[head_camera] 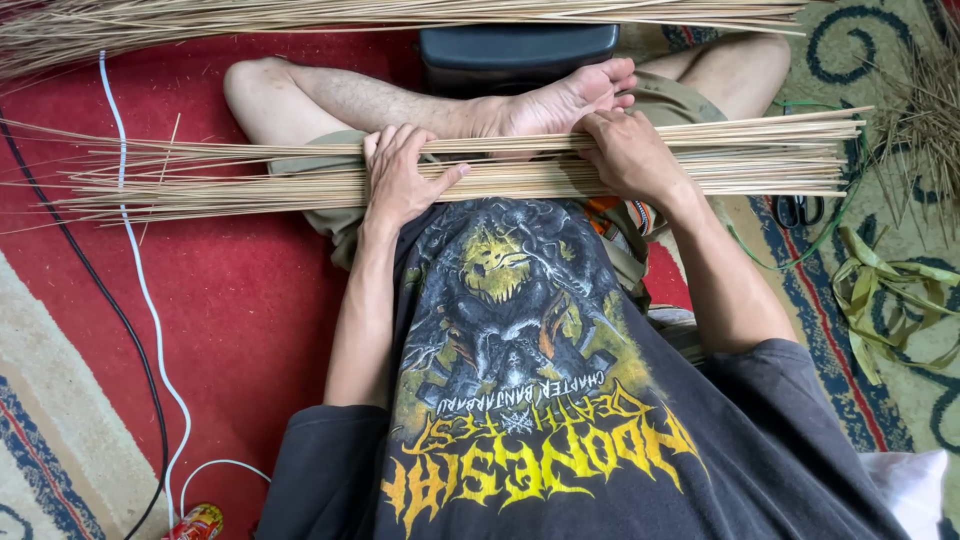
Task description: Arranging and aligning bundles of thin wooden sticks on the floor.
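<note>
While the sticks (pixel 480 168) lie as a long pale bundle across the lap, both hands press on them from above: the left hand (pixel 400 180) lies flat with fingers spread over the middle, its thumb pointing along the bundle, and the right hand (pixel 630 155) curls over the far edge near the bare foot (pixel 560 100). Neither grip is closed round the bundle; both rest loosely, palms down. To do this well, I judge the hands should stay well apart so the thin sticks do not bow or fan out, with even pressure that lets the ends line up on the right. Loose sticks stray at the left over the red carpet (pixel 250 300), so gathering them in matters. Scissors (pixel 798 210) and green leaf strips (pixel 885 290) lie nearby at the right.
</note>
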